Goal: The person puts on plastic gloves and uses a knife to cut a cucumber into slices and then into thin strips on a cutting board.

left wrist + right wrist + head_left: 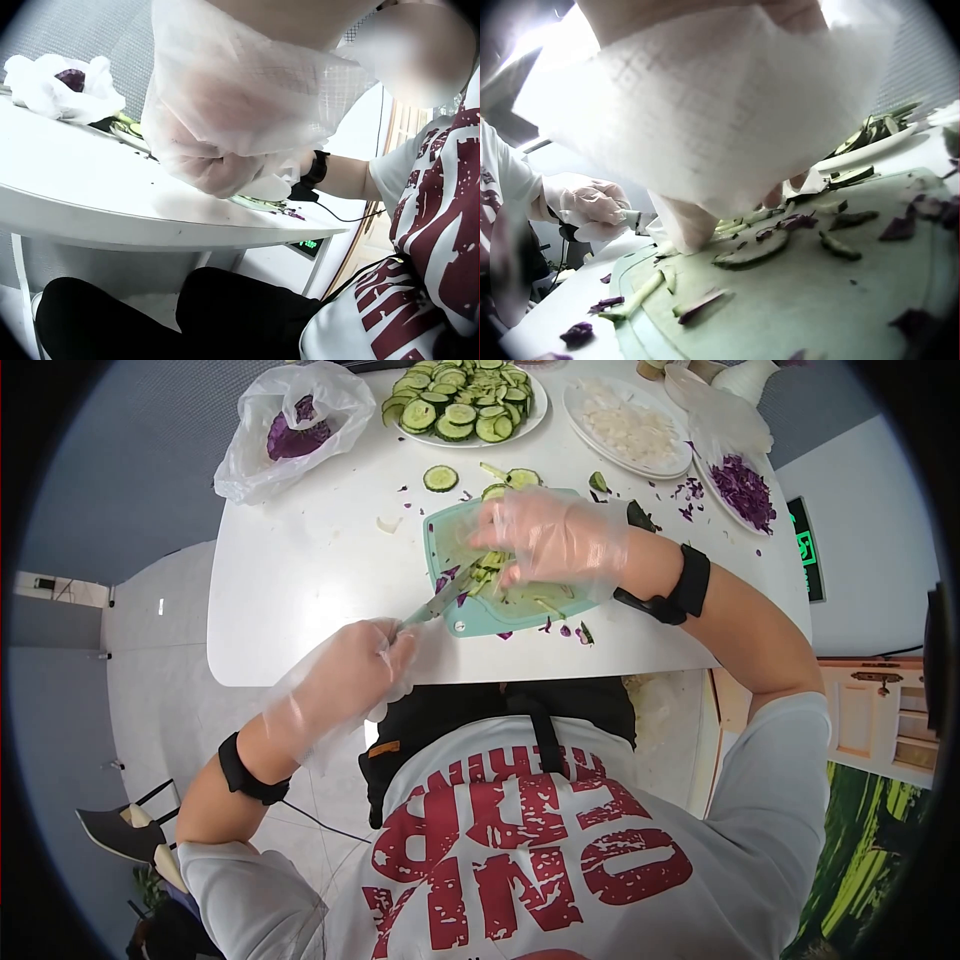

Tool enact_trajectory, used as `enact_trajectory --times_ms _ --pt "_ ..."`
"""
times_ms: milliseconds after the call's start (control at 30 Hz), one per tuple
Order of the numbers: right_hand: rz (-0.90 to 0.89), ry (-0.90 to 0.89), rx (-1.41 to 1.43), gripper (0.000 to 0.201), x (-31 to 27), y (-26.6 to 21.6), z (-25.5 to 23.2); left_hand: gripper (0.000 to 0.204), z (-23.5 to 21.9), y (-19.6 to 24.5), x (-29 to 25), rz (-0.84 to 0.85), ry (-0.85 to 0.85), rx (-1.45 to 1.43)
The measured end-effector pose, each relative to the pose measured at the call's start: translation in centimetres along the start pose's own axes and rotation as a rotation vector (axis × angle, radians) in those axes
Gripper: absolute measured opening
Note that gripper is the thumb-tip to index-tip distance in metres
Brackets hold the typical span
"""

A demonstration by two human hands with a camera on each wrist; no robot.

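My gloved left hand (352, 668) grips a knife (440, 600), its blade reaching over the left part of a light green cutting board (475, 622). The blade's far end is at a small heap of cut cucumber (488, 572). Over the board, my gloved right hand (560, 538) has its thumb and fingers around the cucumber pieces; the glove partly hides them. In the right wrist view, cucumber strips (739, 223) lie by the right thumb, and a thin slice (754, 251) lies flat nearby. The left wrist view shows the left hand (225, 127) closed, its knife mostly hidden.
A plate of cucumber slices (540, 405) stands at the back. Right of it are a plate of pale slices (590, 445) and shredded purple cabbage (742, 490). An opened plastic bag (240, 465) holds purple cabbage at back left. Scraps lie around the board.
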State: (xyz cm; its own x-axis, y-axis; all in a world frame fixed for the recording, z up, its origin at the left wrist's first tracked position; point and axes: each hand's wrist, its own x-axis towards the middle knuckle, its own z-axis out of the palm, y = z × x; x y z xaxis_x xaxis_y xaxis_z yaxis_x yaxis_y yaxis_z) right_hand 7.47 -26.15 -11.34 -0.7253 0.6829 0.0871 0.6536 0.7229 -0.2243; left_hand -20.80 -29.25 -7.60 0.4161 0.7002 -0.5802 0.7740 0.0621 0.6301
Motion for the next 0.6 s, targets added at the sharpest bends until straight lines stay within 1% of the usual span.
enact_trajectory --times_ms 67,100,167,200,267,300,333,400,500,533,600 --pt "0.048 -0.008 0.036 0.043 -0.2 -0.7 -0.3 0.038 -0.1 0.0 0.0 -0.001 0.027 0.02" --pt "0.049 -0.008 0.038 0.043 -0.2 -0.9 -0.7 0.038 -0.3 -0.3 0.1 0.007 0.036 0.051" --pt "0.106 -0.19 0.017 0.046 0.1 -1.5 -1.5 0.038 -0.6 -1.0 0.2 0.017 0.041 0.085" --pt "0.111 -0.188 0.016 0.046 0.0 -1.5 -1.2 0.038 -0.6 -1.5 0.2 0.051 0.056 0.113" --pt "0.087 -0.152 0.038 0.038 0.1 -1.4 -0.2 0.038 -0.8 -1.6 -0.2 0.089 0.079 0.148" --pt "0.085 -0.142 0.033 0.038 0.2 -1.4 0.0 0.039 -1.2 -1.3 -0.5 0.053 0.054 0.173" --pt "0.096 -0.14 0.042 0.034 0.2 -1.6 0.1 0.04 -1.5 -1.1 -0.8 0.017 0.029 0.198" --pt "0.107 -0.133 0.041 0.03 0.1 -1.9 0.4 0.039 -1.8 -0.9 -1.0 0.012 0.039 0.189" --pt "0.035 0.008 0.082 0.02 -0.4 -1.7 1.4 0.037 -2.0 -0.9 -1.1 0.012 0.056 0.19" --pt "0.033 0.014 0.069 0.02 -0.4 -1.7 1.4 0.036 -2.1 -0.8 -1.2 0.006 0.059 0.197" --pt "0.065 -0.036 0.112 0.018 -0.4 -1.8 1.4 0.035 -2.4 0.1 -1.5 0.006 0.067 0.212"
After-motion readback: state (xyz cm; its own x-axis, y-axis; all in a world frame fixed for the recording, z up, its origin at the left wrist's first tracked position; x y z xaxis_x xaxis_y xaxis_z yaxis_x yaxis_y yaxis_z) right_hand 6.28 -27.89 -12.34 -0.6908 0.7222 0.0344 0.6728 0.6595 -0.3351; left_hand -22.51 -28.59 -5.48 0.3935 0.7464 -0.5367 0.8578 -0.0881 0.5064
